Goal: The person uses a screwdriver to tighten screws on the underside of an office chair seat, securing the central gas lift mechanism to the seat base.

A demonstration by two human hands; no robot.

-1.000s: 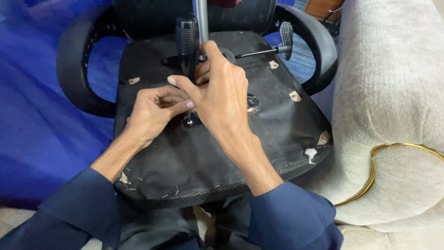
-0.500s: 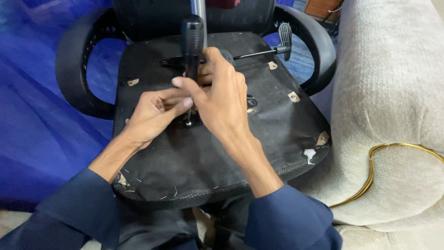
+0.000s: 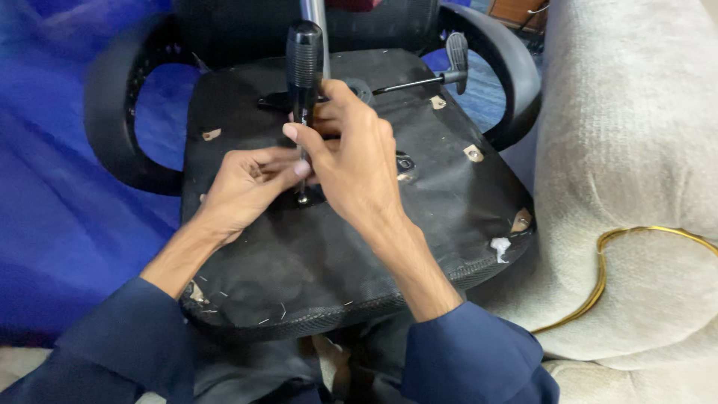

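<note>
Head camera looks steeply down, close over the upturned chair seat (image 3: 299, 269).

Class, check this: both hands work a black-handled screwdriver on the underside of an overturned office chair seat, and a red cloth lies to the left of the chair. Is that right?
Not quite: the cloth left of the chair is blue, not red, as the head view shows. The rest holds: both hands, left hand and right hand, work the black-handled screwdriver on the overturned seat's underside.

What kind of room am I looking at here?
Probably a home living room, not a workshop. An overturned office chair lies against a beige upholstered sofa, with blue fabric covering the area to the left. The right hand grips a screwdriver; the left hand steadies its tip.
</note>
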